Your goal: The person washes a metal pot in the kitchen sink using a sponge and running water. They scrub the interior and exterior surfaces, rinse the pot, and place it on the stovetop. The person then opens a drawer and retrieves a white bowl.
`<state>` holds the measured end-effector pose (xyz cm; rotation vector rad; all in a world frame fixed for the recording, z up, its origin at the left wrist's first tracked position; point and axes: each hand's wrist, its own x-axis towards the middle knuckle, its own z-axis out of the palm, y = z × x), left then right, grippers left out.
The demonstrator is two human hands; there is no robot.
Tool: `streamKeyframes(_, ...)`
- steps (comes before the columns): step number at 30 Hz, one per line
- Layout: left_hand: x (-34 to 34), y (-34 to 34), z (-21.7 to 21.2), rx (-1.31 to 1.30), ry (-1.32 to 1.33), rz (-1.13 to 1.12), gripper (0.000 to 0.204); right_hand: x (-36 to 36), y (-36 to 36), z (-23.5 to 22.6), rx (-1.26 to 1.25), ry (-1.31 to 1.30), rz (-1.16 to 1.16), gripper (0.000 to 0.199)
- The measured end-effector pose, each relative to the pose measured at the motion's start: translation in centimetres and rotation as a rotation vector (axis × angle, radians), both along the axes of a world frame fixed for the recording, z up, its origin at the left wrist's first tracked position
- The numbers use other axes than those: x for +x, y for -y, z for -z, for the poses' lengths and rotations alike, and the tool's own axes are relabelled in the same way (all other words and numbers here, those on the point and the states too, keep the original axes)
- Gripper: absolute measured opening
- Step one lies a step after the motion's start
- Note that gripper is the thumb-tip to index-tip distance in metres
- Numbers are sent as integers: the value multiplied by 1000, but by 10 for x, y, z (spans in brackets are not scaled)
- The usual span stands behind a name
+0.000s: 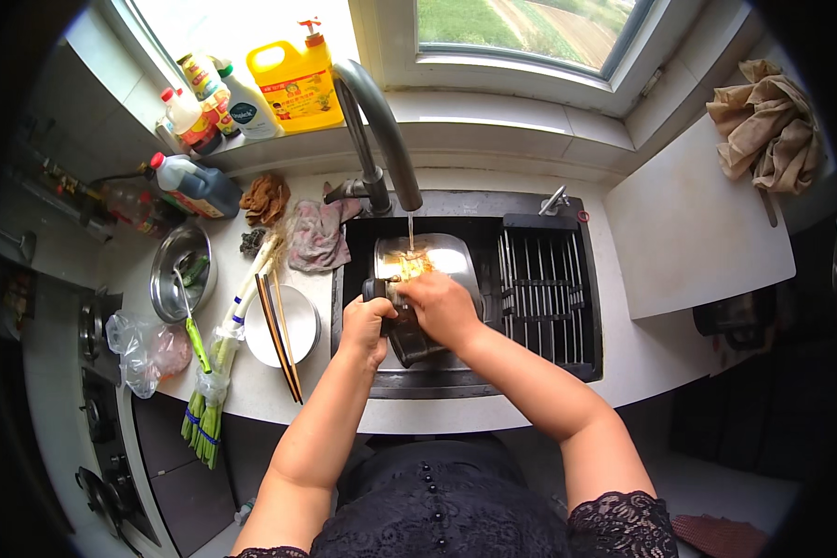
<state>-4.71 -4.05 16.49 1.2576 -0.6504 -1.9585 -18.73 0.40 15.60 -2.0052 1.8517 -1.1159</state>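
Cleaver [402,321], dark and broad-bladed, sits over the sink [474,232] under a thin stream of water falling from the curved grey tap [381,130], with a steel basin [456,256] lying beneath it. From the head view, the left hand [365,325] has its fingers curled shut around the black handle end at the blade's left side. The right hand [442,307] lies across the top of the blade, fingers bent and pressed together on the metal; what they pinch against it, if anything, is hidden under the hand. Most of the blade is covered by both hands, so its edge and full outline are hard to make out, and the water blurs the upper part.

On the bench [642,353] to the left of the sink lie a white plate [284,325] with dark chopsticks [279,339] across it, a bunch of green onions [219,372] hanging over the bench edge, a steel bowl [179,274] and a crumpled plastic bag [144,353]. A grey rag [316,232] lies just beside the tap base. A yellow pump bottle [296,84] stands on the window sill, and a white cutting board [693,223] rests right of the sink rack [544,279].
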Motion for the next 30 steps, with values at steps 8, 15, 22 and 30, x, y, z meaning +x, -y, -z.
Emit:
streamKeyframes(8,-12,5,-5,46,-69,94,21,-4,14,-1,105,-118,-3,15)
streamKeyframes(15,-25,40,35,125,-9,109,12,-25,31,-11,246,-246,137,16)
streamKeyframes(22,-42,78,44,389,-128,159,21,-40,37,15,364,-93,219,15)
streamKeyframes(30,-66,74,21,366,-89,159,41,-39,22,21,347,180,289,16)
